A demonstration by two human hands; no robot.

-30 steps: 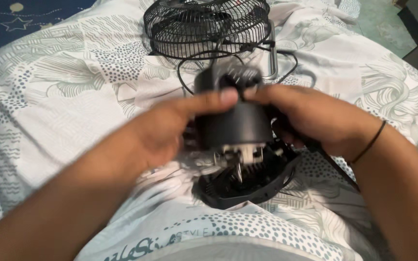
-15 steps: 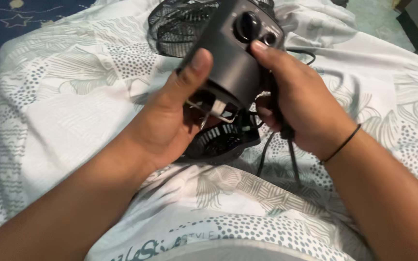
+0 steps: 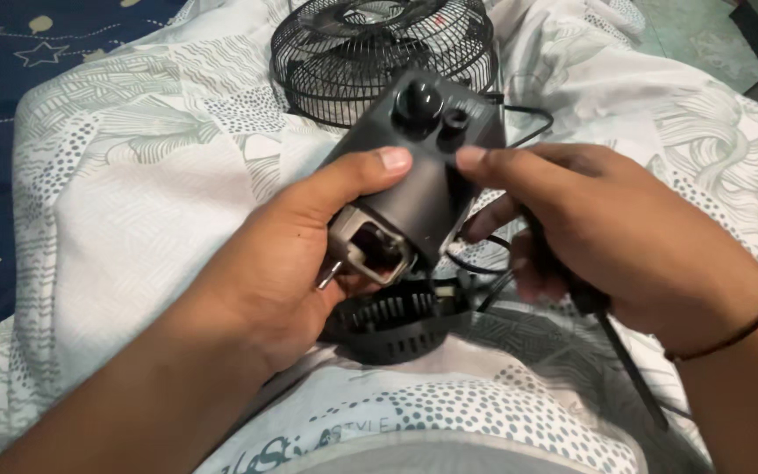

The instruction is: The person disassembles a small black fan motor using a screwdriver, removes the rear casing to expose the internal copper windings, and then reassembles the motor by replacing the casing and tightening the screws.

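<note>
A dark grey plastic fan housing with two round black knobs on top [image 3: 427,167] sits up in the air, in the middle of the view, between two hands. It is tilted, with the knobs pointing up and away. Its open end faces down and toward the person, and a pale metal part shows inside the hole.

The left hand [image 3: 300,254] wraps around the left side of the housing. Its thumb lies flat across the front, just under the knobs. The right hand [image 3: 598,233] holds the right side. Its pointing finger touches the housing near the smaller knob, and its other fingers curl shut around a black power cord [image 3: 625,364] that runs down past the wrist. A thin black band [image 3: 739,326] goes around the right wrist.

Just under the housing lies a round black plastic piece with slots [image 3: 392,320]. It may be the back of the fan motor, but it is partly hidden.

Farther away, above the housing, a round black wire fan guard [image 3: 379,57] lies flat on a white bed sheet with grey leaf shapes [image 3: 133,175]. At the far left is a dark blue cloth with stars [image 3: 10,70].
</note>
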